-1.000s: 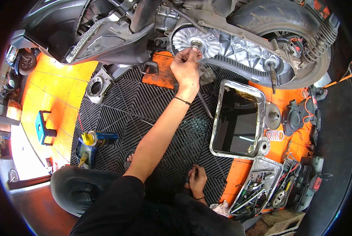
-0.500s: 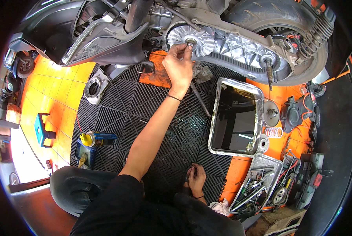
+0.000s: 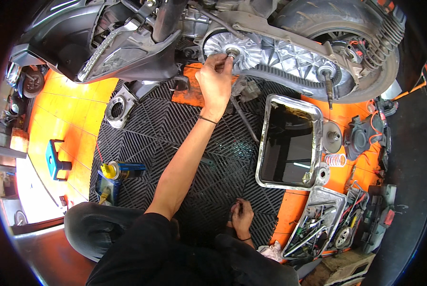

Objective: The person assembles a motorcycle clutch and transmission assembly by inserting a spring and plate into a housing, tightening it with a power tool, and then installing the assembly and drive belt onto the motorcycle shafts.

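Note:
My left hand [image 3: 215, 81] reaches up to the scooter's exposed belt drive. Its thumb and fingertips are closed on a small round metal nut [image 3: 232, 51] at the centre of the silver finned pulley [image 3: 246, 56]; the fingers partly cover it. A toothed drive belt [image 3: 285, 80] runs below the ribbed casing towards the rear, where a bare splined shaft [image 3: 328, 88] sticks out. Low down, near my right leg, my right hand [image 3: 242, 219] is held with its fingers curled. Whatever may be inside that hand is hidden.
A metal pan of dark oil [image 3: 262, 143] stands right on the black rubber mat [image 3: 151, 124]. Beyond it lie a round plate [image 3: 332, 136], a white spring [image 3: 336, 160] and a tool tray [image 3: 338, 200]. Left are a spray can [image 3: 130, 170], a ring-shaped bracket [image 3: 120, 106] and a blue stool [image 3: 52, 159].
The whole view has shifted slightly to the right. My left hand stays pinched at the pulley's centre, with its fingers turned a little. My right hand keeps its place.

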{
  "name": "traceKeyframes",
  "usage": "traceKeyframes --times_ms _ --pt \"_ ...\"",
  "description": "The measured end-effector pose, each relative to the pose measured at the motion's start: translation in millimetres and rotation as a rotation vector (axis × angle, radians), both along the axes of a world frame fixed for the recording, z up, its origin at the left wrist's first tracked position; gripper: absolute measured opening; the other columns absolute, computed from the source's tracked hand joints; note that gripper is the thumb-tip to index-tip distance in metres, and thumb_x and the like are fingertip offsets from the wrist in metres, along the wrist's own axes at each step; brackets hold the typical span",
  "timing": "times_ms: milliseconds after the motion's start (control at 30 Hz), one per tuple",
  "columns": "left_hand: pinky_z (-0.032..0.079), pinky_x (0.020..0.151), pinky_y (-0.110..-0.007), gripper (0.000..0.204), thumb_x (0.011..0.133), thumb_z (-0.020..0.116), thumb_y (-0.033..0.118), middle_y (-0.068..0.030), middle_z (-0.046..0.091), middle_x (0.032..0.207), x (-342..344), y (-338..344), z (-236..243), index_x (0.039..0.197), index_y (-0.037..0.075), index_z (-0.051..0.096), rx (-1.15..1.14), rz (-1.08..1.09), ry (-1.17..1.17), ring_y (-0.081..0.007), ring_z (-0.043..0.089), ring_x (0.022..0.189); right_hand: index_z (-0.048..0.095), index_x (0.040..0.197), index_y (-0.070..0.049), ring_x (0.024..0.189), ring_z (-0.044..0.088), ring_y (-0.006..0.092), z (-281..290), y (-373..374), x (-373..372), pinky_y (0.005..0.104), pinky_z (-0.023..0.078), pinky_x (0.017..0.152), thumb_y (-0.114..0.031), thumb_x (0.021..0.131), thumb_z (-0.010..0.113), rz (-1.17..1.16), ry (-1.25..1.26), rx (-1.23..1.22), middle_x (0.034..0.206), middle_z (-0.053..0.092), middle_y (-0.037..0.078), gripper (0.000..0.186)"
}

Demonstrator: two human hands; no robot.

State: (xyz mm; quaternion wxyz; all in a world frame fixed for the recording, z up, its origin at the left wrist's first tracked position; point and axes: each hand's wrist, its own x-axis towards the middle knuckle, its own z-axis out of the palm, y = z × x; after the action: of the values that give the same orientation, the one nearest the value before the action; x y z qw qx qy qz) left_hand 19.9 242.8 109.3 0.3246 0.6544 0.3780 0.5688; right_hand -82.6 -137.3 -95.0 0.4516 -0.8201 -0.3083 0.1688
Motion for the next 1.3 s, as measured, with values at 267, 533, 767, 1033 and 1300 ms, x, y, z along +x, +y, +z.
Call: traceKeyframes --times_ms 267,533,767,1033,1300 --pt "0.057 0.063 -0.028 0.021 0.094 0.066 0.011 -0.0145 0.072 0.079 3.4 5.7 -6.0 0.094 -0.01 0.068 -0.3 -0.225 -0.201 -0.0169 0.071 0.069 0.066 0.103 0.005 0.069 0.065 0.0165 13.8 5.9 9.6 0.0309 0.052 0.062 0.001 0.092 0.059 -0.015 0.289 -0.017 0.083 0.067 0.01 0.013" --pt "0.06 0.068 -0.03 0.021 0.093 0.067 0.008 -0.017 0.071 0.083 0.2 8.3 -13.0 0.098 -0.013 0.064 -0.523 -0.262 -0.613 -0.0197 0.071 0.072 0.065 0.112 0.003 0.085 0.065 0.0136 191.4 91.4 132.4 0.0285 0.053 0.076 -0.011 0.098 0.06 0.409 0.173 -0.098 0.094 0.071 0.01 0.02" --pt "0.058 0.065 -0.028 0.014 0.092 0.068 0.006 -0.0116 0.072 0.078 34.2 -18.6 -2.6 0.092 -0.008 0.066 -0.58 -0.126 -0.687 -0.015 0.07 0.068 0.063 0.114 0.006 0.077 0.069 0.0158 327.0 206.6 202.3 0.0291 0.057 0.073 -0.015 0.097 0.062 0.366 0.136 -0.227 0.091 0.07 0.009 0.027" --pt "0.057 0.07 -0.028 0.018 0.089 0.073 0.008 -0.0133 0.074 0.086 15.5 -23.6 11.5 0.095 -0.008 0.07 -0.707 -0.134 -0.732 -0.0144 0.07 0.076 0.067 0.11 0.005 0.082 0.067 0.0147 242.8 319.4 191.3 0.0265 0.056 0.074 -0.009 0.092 0.07 0.056 -0.028 0.169 0.096 0.072 0.011 0.024" --pt "0.054 0.07 -0.028 0.014 0.085 0.075 0.005 -0.0135 0.075 0.086 12.4 -8.5 -27.4 0.096 -0.002 0.075 -0.386 -0.152 -0.606 -0.0135 0.069 0.076 0.071 0.1 0.004 0.086 0.073 0.0268 239.7 339.2 168.1 0.0353 0.055 0.076 -0.011 0.09 0.068 0.033 -0.492 0.063 0.094 0.073 0.02 0.018"
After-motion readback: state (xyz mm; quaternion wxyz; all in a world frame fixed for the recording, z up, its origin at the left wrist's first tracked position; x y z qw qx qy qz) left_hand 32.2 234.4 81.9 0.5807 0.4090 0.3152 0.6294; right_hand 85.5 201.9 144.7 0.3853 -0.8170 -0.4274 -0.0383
